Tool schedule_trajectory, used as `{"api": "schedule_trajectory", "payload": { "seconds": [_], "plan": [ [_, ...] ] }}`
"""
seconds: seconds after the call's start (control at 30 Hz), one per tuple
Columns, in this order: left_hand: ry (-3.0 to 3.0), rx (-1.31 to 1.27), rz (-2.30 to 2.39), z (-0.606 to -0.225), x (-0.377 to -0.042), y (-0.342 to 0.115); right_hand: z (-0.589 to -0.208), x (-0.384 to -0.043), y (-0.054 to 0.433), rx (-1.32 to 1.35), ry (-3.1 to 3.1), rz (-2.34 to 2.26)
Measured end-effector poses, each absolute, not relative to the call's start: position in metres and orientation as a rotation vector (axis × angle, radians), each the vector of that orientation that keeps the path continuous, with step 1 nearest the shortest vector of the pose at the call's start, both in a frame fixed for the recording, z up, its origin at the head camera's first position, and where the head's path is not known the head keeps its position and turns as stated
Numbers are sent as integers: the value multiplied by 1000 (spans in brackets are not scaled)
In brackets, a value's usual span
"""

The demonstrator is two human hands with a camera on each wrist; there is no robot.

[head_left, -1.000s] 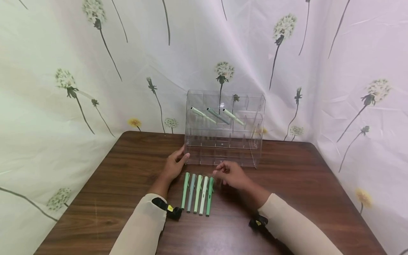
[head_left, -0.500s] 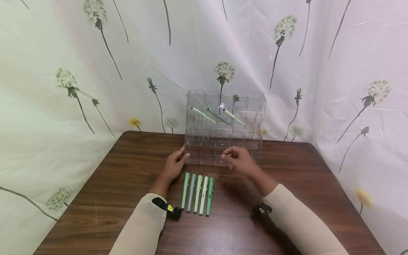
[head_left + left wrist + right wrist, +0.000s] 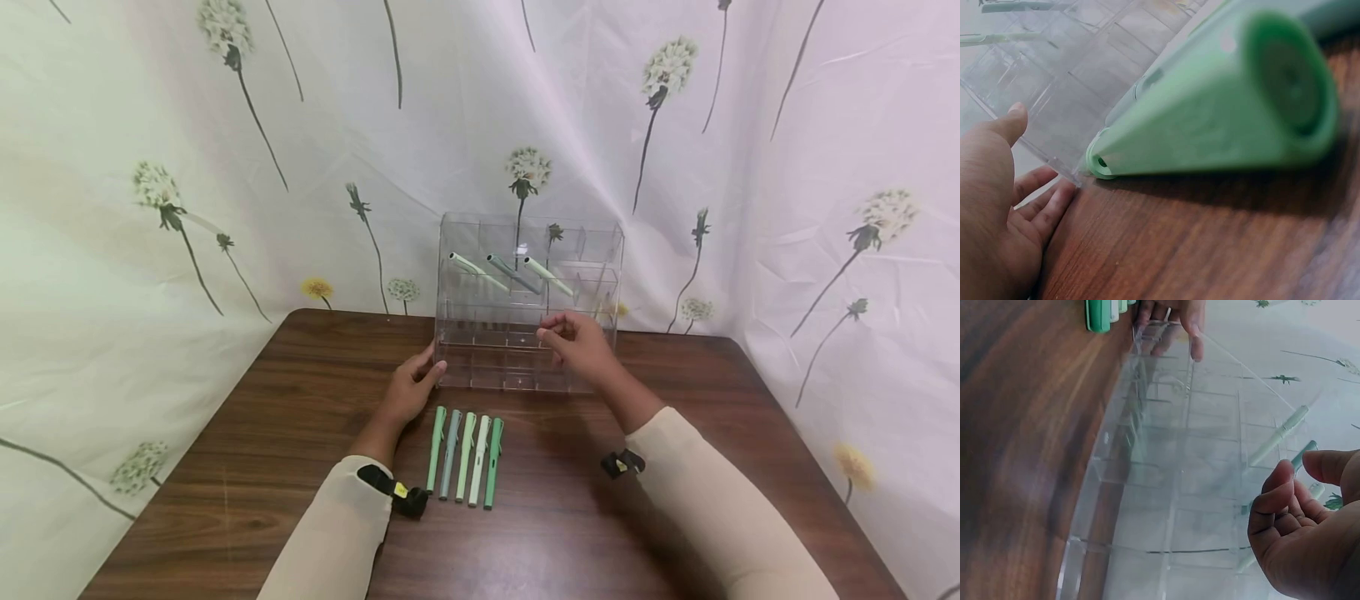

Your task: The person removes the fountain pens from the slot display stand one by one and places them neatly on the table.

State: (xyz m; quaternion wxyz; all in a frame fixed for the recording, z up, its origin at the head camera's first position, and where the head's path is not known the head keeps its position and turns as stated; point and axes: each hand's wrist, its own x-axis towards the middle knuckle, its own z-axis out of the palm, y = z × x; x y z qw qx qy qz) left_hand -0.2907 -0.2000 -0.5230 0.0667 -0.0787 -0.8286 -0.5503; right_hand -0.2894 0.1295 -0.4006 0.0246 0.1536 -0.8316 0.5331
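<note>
A pale flowered cloth hangs behind and to both sides of a dark wood table, whose near edge is cut off. A clear rack stands by the table's back edge, roughly midway between the back corners; being transparent, its tiers and dividers are hard to make out, and the right hand covers part of its front. Cream sleeves extend over the near side, cut off by the frame.

The right hand hovers before the rack's right half, fingers loosely curled, with a gap between thumb and forefinger and nothing seen in its hold. In the right wrist view a teal pen shows in that gap, but it appears to sit in the rack beyond; whether the hand touches the rack cannot be told. The left hand grips the rack's lower left edge, thumb at the front, the other fingers round the side and partly hidden from the head view.

Five pens lie side by side on the table between the rack and the near edge, the leftmost blurred in the left wrist view. Three pens, the teal one in the middle, slant in the rack's upper part; their exact compartments are unclear
</note>
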Motion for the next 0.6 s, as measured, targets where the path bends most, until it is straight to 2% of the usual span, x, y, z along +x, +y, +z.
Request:
{"api": "schedule_trajectory", "payload": {
  "seconds": [0.6],
  "plan": [
    [-2498,-224,-1662,-524,-293,-201,-359,-312,129,358,-2562,1668]
  ]
}}
